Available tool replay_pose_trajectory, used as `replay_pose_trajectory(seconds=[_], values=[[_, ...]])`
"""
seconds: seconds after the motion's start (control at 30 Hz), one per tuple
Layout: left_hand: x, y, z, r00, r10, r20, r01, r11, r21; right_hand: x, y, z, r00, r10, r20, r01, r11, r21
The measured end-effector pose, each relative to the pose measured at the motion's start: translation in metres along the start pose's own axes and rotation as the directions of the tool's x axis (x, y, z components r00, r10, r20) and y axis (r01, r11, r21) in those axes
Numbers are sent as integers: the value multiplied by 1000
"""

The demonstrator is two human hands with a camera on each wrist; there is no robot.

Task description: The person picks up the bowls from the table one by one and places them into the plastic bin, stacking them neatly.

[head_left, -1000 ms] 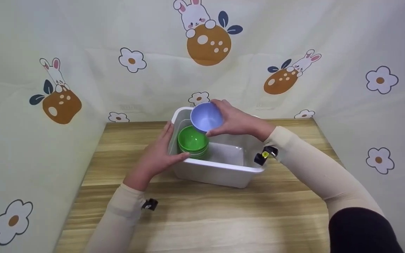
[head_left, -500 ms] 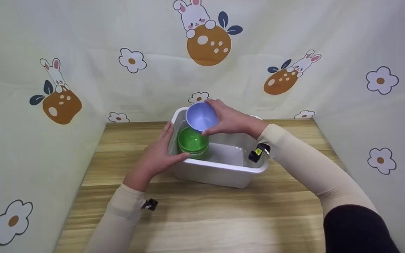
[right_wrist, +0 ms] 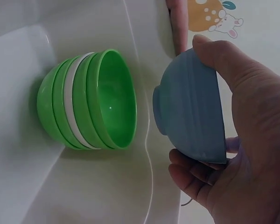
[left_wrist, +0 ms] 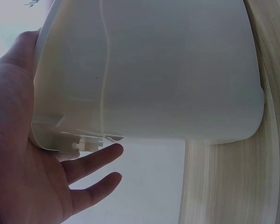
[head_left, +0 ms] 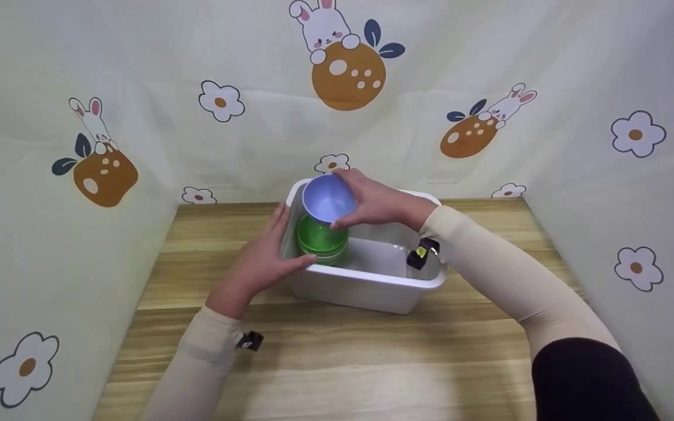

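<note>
My right hand (head_left: 372, 202) grips a pale blue bowl (head_left: 328, 197) (right_wrist: 193, 112) by its rim, tilted just above a stack of nested bowls (head_left: 320, 238) (right_wrist: 88, 100), green with one white among them. The stack sits in the left end of a white plastic tub (head_left: 372, 286) on the wooden table (head_left: 337, 362). My left hand (head_left: 261, 257) (left_wrist: 32, 163) lies flat against the tub's left outer wall (left_wrist: 154, 70), fingers straight and the thumb along the near rim.
The tub's right half holds nothing I can see. A cloth backdrop printed with rabbits and flowers (head_left: 348, 76) closes in the table at the back and on both sides. Bare wood lies in front of the tub.
The right hand has carried the blue bowl a little left and down, closer to the green stack. The left hand has stayed on the tub.
</note>
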State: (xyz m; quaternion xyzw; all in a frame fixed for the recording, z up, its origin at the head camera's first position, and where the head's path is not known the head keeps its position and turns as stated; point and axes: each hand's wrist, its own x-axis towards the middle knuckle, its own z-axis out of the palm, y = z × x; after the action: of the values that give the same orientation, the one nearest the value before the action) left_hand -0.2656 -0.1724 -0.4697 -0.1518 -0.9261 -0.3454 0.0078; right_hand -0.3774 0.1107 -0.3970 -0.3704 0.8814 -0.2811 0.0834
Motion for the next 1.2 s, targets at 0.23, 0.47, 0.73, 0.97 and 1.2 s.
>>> replay_pose_trajectory(seconds=[0.23, 0.47, 0.73, 0.97, 1.2], values=[[0, 1, 0, 1000, -7, -9, 7, 1000, -3, 3, 3, 7, 1000, -12, 23, 13, 999, -33], [0, -1, 1, 1000, -15, -11, 15, 1000, -16, 3, 6, 17, 999, -12, 31, 15, 993, -120], [0, -2, 1, 1000, -4, -13, 4, 1000, -9, 6, 8, 29, 998, -39, 47, 46, 986, -159], [1, -2, 2, 1000, 4, -14, -4, 1000, -2, 7, 13, 38, 997, -60, 51, 69, 978, -195], [1, -1, 1, 1000, 10, -19, -10, 1000, 1, 7, 14, 45, 997, -30, 70, 44, 974, -220]])
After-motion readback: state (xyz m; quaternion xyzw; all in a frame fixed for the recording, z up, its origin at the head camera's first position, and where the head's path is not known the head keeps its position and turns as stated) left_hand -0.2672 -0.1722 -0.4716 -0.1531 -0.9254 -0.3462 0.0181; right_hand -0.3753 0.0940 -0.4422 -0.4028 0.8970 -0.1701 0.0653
